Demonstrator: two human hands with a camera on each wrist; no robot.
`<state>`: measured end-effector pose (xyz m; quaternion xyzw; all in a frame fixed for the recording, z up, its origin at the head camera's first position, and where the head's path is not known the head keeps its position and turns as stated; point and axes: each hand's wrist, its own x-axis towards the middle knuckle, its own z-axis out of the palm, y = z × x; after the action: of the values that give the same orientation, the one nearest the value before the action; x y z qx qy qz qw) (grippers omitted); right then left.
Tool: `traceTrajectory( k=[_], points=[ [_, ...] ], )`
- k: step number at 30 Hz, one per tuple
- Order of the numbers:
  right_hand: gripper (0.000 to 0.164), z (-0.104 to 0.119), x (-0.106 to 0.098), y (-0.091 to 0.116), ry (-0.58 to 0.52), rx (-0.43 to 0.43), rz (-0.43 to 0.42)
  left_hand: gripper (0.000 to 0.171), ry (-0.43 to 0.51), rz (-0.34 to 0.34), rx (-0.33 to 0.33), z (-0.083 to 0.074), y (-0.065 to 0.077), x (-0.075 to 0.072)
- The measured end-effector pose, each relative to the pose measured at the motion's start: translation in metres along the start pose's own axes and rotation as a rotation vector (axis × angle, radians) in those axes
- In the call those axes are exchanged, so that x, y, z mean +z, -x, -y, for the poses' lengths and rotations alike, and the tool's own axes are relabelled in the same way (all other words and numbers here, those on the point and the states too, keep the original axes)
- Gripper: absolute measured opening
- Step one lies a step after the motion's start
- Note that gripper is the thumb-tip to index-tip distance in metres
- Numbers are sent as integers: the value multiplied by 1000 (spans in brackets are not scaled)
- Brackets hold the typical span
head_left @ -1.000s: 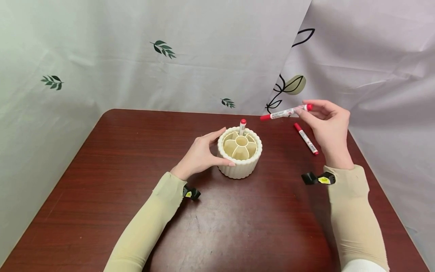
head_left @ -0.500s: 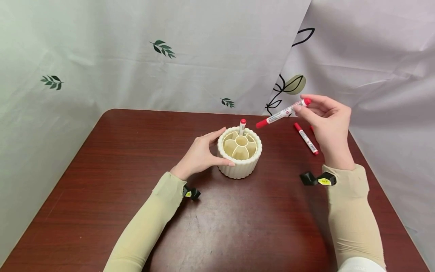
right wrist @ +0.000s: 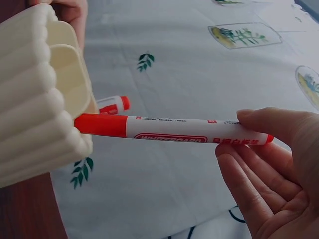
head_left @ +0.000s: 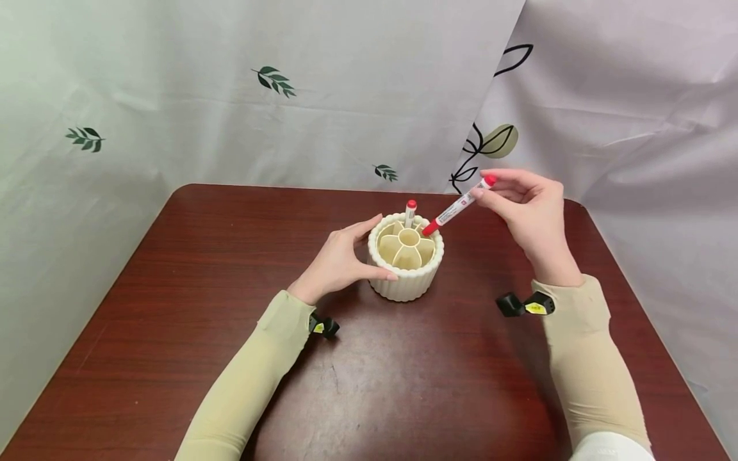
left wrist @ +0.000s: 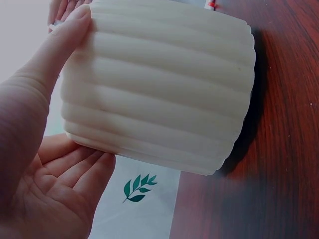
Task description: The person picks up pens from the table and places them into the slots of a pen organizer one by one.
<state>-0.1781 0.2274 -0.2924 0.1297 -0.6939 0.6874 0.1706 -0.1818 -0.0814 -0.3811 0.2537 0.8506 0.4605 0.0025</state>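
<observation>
In the head view a cream ribbed pen holder [head_left: 405, 285] with petal-shaped compartments stands upright on the table. My left hand [head_left: 340, 259] grips its left side, thumb toward the front and fingers behind. My right hand [head_left: 533, 214] pinches a red-capped whiteboard marker [right wrist: 172, 130] near its rear end, tilted down to the left. The marker's cap end is at the right back compartment, just inside the rim, as the right wrist view also shows. Another marker [head_left: 410, 214] stands upright in a back compartment, its red end above the rim.
The dark red wooden table [head_left: 190, 307] runs up to a pale curtain [head_left: 323, 128] with leaf prints behind it. At the top of the left wrist view a bit of a red-and-white marker [left wrist: 212, 5] shows beyond the holder. Black wrist cameras sit on both sleeves.
My right hand has moved left and tipped the marker more steeply, bringing its cap from beyond the holder to its rim. The hand now covers the spare markers at right. My left hand stays put.
</observation>
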Motion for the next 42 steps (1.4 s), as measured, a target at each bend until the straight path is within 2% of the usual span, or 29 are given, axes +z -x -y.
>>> traceTrajectory(
  k=[8, 18, 31, 42],
  points=[
    [30, -11, 13, -2, 207, 41, 61, 114, -10, -4, 6, 0, -1, -1],
    [32, -33, 29, 3, 369, 96, 167, 115, 0, -4, 10, 0, 0, 0],
    [29, -43, 33, 7, 407, 148, 211, 115, -13, -2, 10, 1, 1, 0],
    [34, -45, 34, 8, 366, 140, 257, 114, -7, -5, 16, 0, 0, 0]
  ],
)
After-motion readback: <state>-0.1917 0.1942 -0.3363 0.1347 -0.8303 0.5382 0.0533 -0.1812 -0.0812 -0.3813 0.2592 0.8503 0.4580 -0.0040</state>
